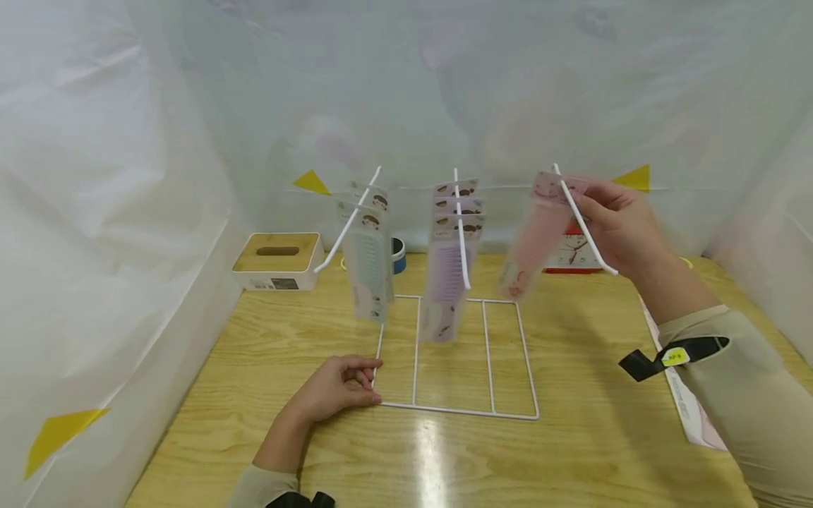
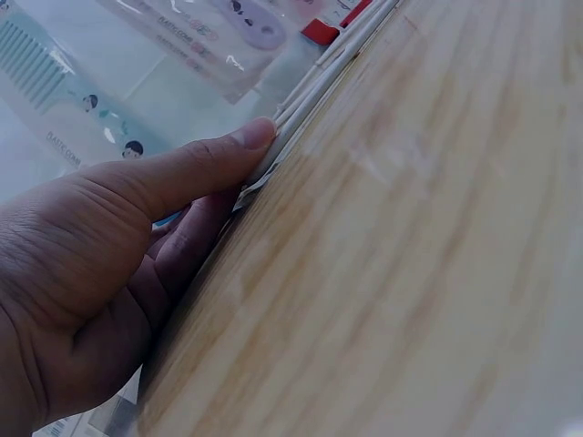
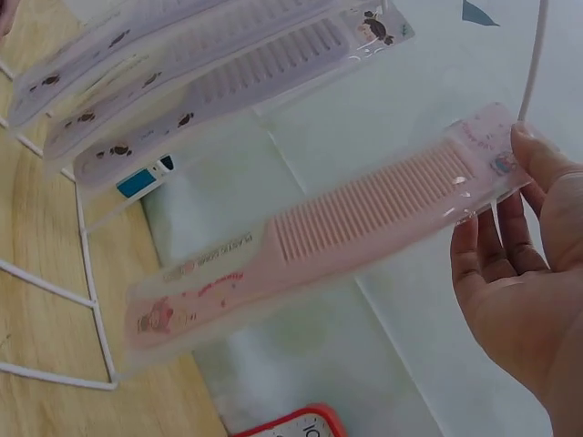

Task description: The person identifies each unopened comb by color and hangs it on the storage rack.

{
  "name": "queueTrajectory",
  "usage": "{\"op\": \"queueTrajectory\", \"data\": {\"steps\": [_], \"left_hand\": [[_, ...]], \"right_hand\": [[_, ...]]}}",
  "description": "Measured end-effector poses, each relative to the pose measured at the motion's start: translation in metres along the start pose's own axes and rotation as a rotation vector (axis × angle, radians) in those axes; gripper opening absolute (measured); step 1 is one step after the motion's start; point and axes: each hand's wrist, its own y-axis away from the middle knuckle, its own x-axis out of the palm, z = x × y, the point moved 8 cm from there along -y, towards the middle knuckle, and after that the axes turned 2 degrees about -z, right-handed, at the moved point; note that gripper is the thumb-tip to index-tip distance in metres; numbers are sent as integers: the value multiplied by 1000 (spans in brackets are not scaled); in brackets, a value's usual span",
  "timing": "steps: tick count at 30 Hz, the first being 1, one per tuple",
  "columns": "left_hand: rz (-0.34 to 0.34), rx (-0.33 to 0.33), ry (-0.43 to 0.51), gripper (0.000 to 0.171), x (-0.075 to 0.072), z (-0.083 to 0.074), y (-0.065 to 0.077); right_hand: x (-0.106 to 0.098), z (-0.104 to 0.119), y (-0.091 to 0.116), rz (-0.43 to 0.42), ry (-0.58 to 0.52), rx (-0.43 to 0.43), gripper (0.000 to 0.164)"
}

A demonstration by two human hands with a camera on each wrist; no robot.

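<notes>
My right hand (image 1: pixel 625 222) pinches the top of a pink packaged comb (image 3: pixel 364 223) between thumb and fingers. The comb's wrapper hangs around the right prong (image 1: pixel 584 226) of a white wire display rack (image 1: pixel 444 408), and the comb slants down to the left. My left hand (image 1: pixel 336 388) holds the rack's base at its near left corner, with the thumb (image 2: pixel 209 164) on the white wire. Purple packaged combs (image 1: pixel 447 282) hang in a row on the middle prong. Green packaged combs (image 1: pixel 368 264) hang on the left prong.
A tissue box (image 1: pixel 279 261) with a wooden lid stands at the back left. Behind the combs are a blue round container (image 1: pixel 399 257) and a red-framed clock (image 1: pixel 574 250). Pink and white packaging (image 1: pixel 689 406) lies by my right forearm. White sheeting encloses the wooden table (image 1: pixel 254 353).
</notes>
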Motion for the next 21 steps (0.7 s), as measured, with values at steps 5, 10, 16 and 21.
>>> {"op": "queueTrajectory", "data": {"steps": [5, 10, 16, 21], "left_hand": [[2, -1, -1, 61, -1, 1, 0], [1, 4, 4, 61, -1, 2, 0], [-1, 2, 8, 60, -2, 4, -1], [-6, -6, 0, 60, -1, 4, -2]], "right_hand": [[-18, -10, 12, 23, 73, 36, 25], [-45, -28, 28, 30, 346, 36, 31], [-86, -49, 49, -13, 766, 83, 38], [-123, -65, 67, -21, 875, 134, 36]]}}
